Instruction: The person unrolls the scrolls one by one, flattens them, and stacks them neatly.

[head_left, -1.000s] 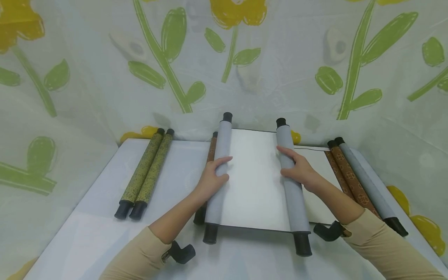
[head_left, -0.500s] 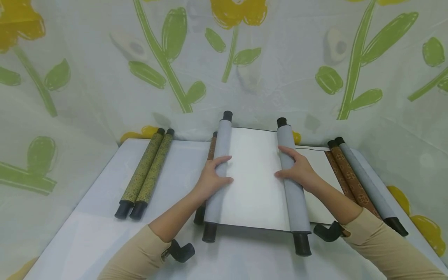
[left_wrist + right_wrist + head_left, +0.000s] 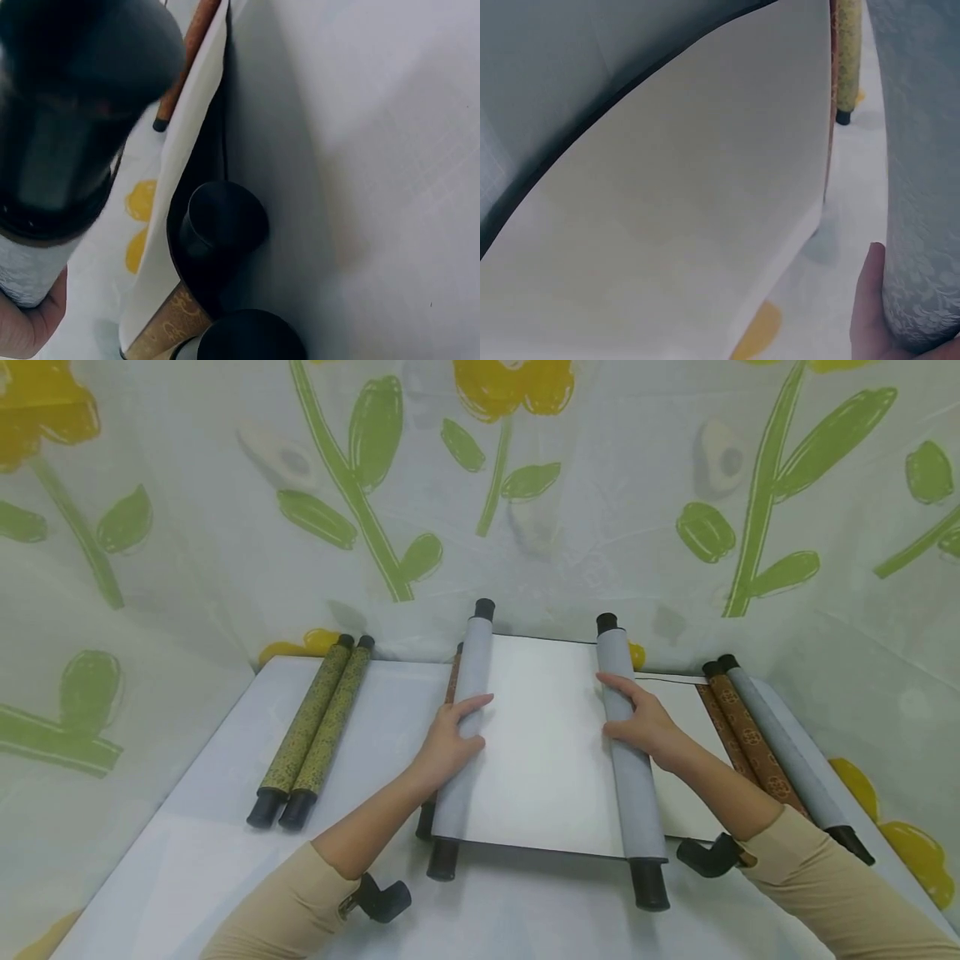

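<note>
**Grey scroll half open on the desk, one hand on each roll**

The scroll sits mid-desk, blank white sheet stretched between its two grey rolls. Left hand is curled over the left roll about halfway along, fingers draped over the top and thumb toward the sheet. Right hand does the same on the right roll, fingers wrapped over it from the outer side. So both grips are closed round a roll, not just resting flat.

If you're doing this step, my take: keep both hands level with each other along the rolls so the sheet stays square, and keep light even tension so the paper doesn't buckle or skew toward one black end cap.

Around the scroll: left of it, a pair of green patterned scrolls lying side by side. Right of it, a brown patterned scroll and another grey one, touching. A second white sheet pokes out from under the right roll, and a brown roll peeks out behind the left one.

Hard to tell: whether those two belong to one scroll underneath. The wrist views are too close and blurry to add much, just a thumb edge against grey fabric. Flower-print cloth hangs behind the desk.
</note>
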A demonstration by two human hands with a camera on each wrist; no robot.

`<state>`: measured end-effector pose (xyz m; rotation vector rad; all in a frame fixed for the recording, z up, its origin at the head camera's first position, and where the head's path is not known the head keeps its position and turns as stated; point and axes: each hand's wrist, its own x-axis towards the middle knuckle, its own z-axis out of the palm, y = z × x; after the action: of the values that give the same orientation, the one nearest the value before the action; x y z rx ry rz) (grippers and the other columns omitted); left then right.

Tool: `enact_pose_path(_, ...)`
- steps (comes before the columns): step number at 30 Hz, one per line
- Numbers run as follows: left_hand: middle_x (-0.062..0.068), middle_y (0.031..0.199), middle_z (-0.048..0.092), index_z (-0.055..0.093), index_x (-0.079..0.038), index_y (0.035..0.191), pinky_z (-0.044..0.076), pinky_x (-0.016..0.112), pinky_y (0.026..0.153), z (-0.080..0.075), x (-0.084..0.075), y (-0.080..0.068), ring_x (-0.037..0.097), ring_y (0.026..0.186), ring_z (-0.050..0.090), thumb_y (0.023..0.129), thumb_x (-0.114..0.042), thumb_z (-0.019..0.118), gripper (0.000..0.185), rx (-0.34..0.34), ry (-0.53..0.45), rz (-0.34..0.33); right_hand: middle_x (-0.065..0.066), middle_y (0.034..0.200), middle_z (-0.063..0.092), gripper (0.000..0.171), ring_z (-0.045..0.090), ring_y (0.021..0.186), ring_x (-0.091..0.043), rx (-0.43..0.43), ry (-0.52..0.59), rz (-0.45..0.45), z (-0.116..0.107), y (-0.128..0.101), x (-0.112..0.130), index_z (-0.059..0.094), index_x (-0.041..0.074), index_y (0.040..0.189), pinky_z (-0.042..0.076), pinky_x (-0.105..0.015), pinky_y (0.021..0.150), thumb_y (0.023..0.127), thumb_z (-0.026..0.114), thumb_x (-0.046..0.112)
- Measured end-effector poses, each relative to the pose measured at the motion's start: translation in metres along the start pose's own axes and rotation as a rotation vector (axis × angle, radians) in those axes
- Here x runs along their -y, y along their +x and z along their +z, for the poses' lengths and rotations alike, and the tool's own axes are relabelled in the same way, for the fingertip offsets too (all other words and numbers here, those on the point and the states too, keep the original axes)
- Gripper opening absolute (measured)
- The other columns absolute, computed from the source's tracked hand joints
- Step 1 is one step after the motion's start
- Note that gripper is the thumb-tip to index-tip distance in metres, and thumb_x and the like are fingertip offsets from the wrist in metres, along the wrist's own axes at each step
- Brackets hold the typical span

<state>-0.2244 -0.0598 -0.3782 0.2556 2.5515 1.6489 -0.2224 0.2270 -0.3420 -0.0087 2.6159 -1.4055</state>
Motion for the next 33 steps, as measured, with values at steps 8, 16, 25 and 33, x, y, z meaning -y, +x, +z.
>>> enact_pose_path(8,0.020,0.130,0.040,0.052,-0.019,0.136,0.036,0.057,0.097,-0.0010,-0.0006,0.0003,0.036,0.122,0.040,0.083,-0.001,0.052,0.056,0.011,0.017,-0.002,-0.025,0.153,0.015,0.082,0.032,0.121,-0.042,-0.016,0.022,0.014,-0.0039,-0.0018,0.0002,0.026,0.020,0.150,0.042,-0.051,0.081,0.078,0.060,0.003)
enact_pose_path(16,0.020,0.135,0.039,0.054,-0.022,0.135,0.037,0.056,0.097,-0.0009,0.0013,0.0015,0.037,0.124,0.040,0.076,-0.011,0.075,0.062,0.004,0.032,-0.035,-0.026,0.151,0.019,0.094,0.034,0.125,-0.047,-0.025,-0.032,0.027,-0.0030,-0.0028,-0.0017,0.026,0.021,0.150,0.044,-0.054,0.082,0.073,0.080,0.016)
enact_pose_path(25,0.020,0.134,0.040,0.055,-0.020,0.133,0.035,0.059,0.098,-0.0009,-0.0007,-0.0007,0.039,0.125,0.038,0.075,0.000,0.067,0.063,-0.015,0.014,-0.010,-0.024,0.153,0.018,0.092,0.027,0.131,-0.045,-0.035,-0.013,-0.001,-0.0047,-0.0031,-0.0024,0.028,0.018,0.150,0.039,-0.060,0.091,0.072,0.077,0.005)
enact_pose_path(33,0.017,0.135,0.040,0.057,-0.021,0.132,0.036,0.053,0.099,-0.0033,0.0028,-0.0002,0.034,0.126,0.038,0.075,0.004,0.054,0.062,-0.024,0.000,-0.007,-0.026,0.153,0.017,0.087,0.031,0.126,-0.045,-0.030,-0.002,0.003,-0.0077,-0.0034,-0.0023,0.027,0.017,0.150,0.039,-0.060,0.088,0.074,0.067,-0.001)
